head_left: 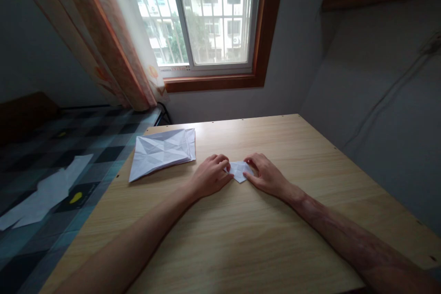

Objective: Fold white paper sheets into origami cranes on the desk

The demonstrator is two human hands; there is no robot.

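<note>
A small piece of folded white paper [239, 172] lies on the wooden table, one corner pointing toward me. Its left side is pinched between the thumb and fingers of my left hand [212, 175]. On the opposite side, my right hand [265, 174] grips the paper's right edge the same way. Crease lines cross the paper's upper face, while its left and right ends are partly hidden by my fingers.
Creased white sheets [163, 149] lie stacked at the table's far left. The light wooden table [213, 248] stands below a window [220, 14]. Left of it is a bed with a checked cover [113, 147] and white paper pieces [51, 193]. A curtain [113, 41] hangs there.
</note>
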